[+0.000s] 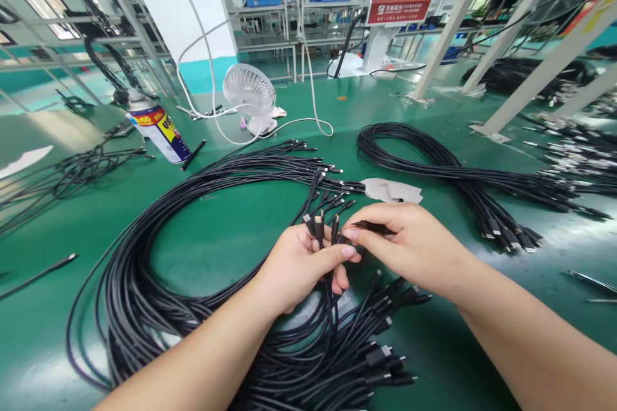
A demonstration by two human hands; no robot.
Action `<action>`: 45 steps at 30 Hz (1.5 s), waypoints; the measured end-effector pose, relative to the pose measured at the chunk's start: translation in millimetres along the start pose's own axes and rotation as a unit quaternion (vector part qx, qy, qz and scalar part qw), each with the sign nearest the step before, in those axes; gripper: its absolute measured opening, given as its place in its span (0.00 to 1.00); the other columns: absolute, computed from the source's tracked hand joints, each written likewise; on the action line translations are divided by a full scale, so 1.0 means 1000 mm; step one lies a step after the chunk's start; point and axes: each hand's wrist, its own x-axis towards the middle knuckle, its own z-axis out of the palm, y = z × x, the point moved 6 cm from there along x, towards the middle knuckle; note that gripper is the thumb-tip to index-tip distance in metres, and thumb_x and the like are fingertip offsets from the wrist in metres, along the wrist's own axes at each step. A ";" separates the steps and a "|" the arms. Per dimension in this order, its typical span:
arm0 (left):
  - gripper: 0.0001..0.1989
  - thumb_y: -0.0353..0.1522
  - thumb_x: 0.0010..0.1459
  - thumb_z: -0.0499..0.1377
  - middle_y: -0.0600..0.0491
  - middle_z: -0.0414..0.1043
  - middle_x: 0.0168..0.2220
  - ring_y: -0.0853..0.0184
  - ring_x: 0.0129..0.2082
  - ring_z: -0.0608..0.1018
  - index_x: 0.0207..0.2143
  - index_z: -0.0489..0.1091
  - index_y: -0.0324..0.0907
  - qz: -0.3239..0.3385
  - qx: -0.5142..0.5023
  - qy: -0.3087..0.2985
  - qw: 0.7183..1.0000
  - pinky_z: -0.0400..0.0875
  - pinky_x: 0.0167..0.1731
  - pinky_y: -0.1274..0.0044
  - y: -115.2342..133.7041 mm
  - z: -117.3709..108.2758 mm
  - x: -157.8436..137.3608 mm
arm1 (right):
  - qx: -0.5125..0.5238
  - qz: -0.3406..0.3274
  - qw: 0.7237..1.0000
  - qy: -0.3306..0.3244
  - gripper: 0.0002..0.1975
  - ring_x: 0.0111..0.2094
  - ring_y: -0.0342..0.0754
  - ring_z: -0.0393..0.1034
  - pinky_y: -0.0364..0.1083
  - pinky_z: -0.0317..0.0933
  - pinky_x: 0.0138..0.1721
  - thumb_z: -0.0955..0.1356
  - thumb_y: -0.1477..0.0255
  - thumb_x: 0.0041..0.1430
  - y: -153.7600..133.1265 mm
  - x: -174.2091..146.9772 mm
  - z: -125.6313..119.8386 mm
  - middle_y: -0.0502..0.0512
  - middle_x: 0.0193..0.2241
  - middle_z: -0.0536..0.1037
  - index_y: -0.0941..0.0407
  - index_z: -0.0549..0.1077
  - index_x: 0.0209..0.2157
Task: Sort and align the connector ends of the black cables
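Far left: one loose black cable (38,277) flat on the green table (226,237), connector end pointing right. Behind it, a loose tangle of thin black cables (72,180).

Next, a spray can (161,128), looks tilted in this view, with a black stick (193,155) lying just beside its base on the right.

Main item: big loop of black cables (128,250), center-left, curving from the far side round to the near edge. One set of ends lies beyond the hands, the other set nearer the person, below the hands. Left forearm crosses over the near part of the loop. Small white fan (249,99) stands beyond the loop, white cord around it.

Left hand (299,263): closed round a few cable ends (319,230), connectors sticking up past the thumb, cables hanging down below the fist. Held above the table, mid-view.

Right hand (409,237): touching or almost touching left fingertips, thumb and fingers pinched narrow on a slim dark piece (373,227); can't tell exactly what, fingers hide part.

Pale wrap (393,191) just behind right hand. Right of that, second cable bundle (419,154), looped, connectors toward the person. Far right: pile of silver-tipped cables (578,154), slim metal tool (592,281) nearer.
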 end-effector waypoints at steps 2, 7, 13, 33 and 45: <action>0.18 0.42 0.43 0.71 0.54 0.71 0.15 0.73 0.13 0.70 0.25 0.73 0.35 0.002 0.015 0.001 1.000 0.66 0.17 0.81 0.000 0.000 0.000 | -0.009 -0.011 1.000 0.001 0.09 0.25 0.41 0.71 0.40 0.61 0.28 0.66 0.77 0.58 0.001 -0.001 -0.001 0.48 0.24 0.80 0.55 0.77 0.28; 0.16 0.38 0.43 0.71 0.54 0.71 0.14 0.73 0.13 0.70 0.23 0.70 0.36 0.000 0.022 0.000 1.000 0.65 0.17 0.82 0.001 0.001 0.001 | -0.080 -0.068 0.994 0.018 0.09 0.29 0.42 0.73 0.41 0.62 0.31 0.65 0.78 0.57 -0.001 -0.005 -0.002 0.48 0.28 0.81 0.55 0.78 0.31; 0.13 0.37 0.47 0.69 0.53 0.72 0.16 0.73 0.14 0.71 0.25 0.72 0.36 0.008 0.021 0.001 1.000 0.67 0.17 0.81 -0.002 -0.002 0.003 | -0.036 -0.035 0.998 0.025 0.09 0.26 0.41 0.72 0.41 0.62 0.28 0.65 0.77 0.58 0.003 -0.003 -0.004 0.48 0.28 0.81 0.54 0.78 0.34; 0.16 0.35 0.45 0.71 0.50 0.78 0.25 0.72 0.16 0.75 0.30 0.70 0.36 0.001 -0.034 0.035 0.999 0.69 0.18 0.81 -0.001 -0.005 -0.001 | -0.108 0.005 0.993 0.039 0.06 0.32 0.46 0.70 0.44 0.59 0.32 0.63 0.76 0.57 0.029 0.007 -0.003 0.52 0.31 0.78 0.54 0.71 0.32; 0.19 0.38 0.41 0.73 0.52 0.75 0.18 0.70 0.17 0.76 0.30 0.71 0.35 -0.017 -0.038 0.046 0.998 0.70 0.22 0.80 -0.002 -0.006 -0.002 | -0.051 0.054 0.943 -0.323 0.12 0.17 0.41 0.65 0.40 0.51 0.17 0.65 0.81 0.53 0.025 -0.019 0.021 0.48 0.17 0.76 0.55 0.74 0.21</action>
